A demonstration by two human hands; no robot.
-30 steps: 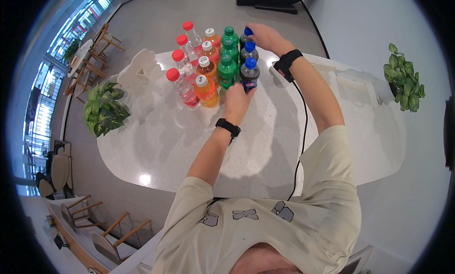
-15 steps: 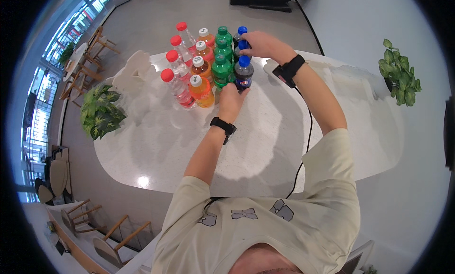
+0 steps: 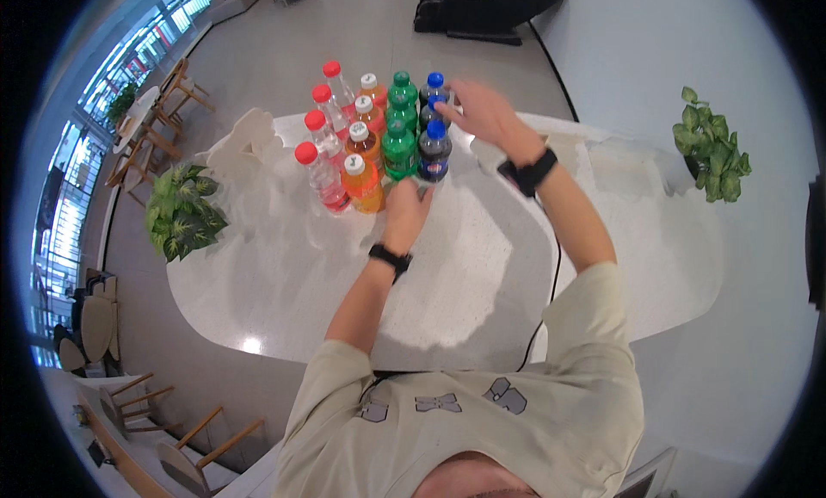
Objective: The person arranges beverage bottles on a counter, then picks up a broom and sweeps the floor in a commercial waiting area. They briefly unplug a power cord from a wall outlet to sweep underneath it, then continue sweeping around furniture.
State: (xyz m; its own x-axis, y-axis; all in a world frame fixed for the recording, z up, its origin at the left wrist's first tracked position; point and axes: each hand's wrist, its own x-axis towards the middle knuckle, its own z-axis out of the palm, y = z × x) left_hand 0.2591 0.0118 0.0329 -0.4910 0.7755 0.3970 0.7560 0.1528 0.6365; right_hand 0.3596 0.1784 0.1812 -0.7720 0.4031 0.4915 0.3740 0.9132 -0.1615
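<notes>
Bottles stand upright, close together in rows by colour, at the table's far edge. From left to right these are clear bottles with red caps (image 3: pixel 325 181), orange-drink bottles with white caps (image 3: pixel 363 188), green bottles (image 3: pixel 399 154) and dark-drink bottles with blue caps (image 3: pixel 434 158). My left hand (image 3: pixel 406 212) is just in front of the nearest green and dark bottles, thumb and fingers apart, holding nothing. Beside the farther blue-capped bottles, my right hand (image 3: pixel 489 119) spreads its thumb and fingers; whether the tips touch a bottle I cannot tell.
The bottles share a white rounded table (image 3: pixel 258 300) with a leafy plant (image 3: pixel 182 212) at the left. Another plant (image 3: pixel 712 149) is at the right. A black cable (image 3: pixel 557 270) runs across the table past my right arm. Beyond lie wooden chairs (image 3: pixel 185 89) and a black armchair (image 3: pixel 482 12).
My left hand has drawn back slightly toward me from the front bottles. My right hand has loosened and shifted a little right of the blue caps. The whole view has tilted somewhat.
</notes>
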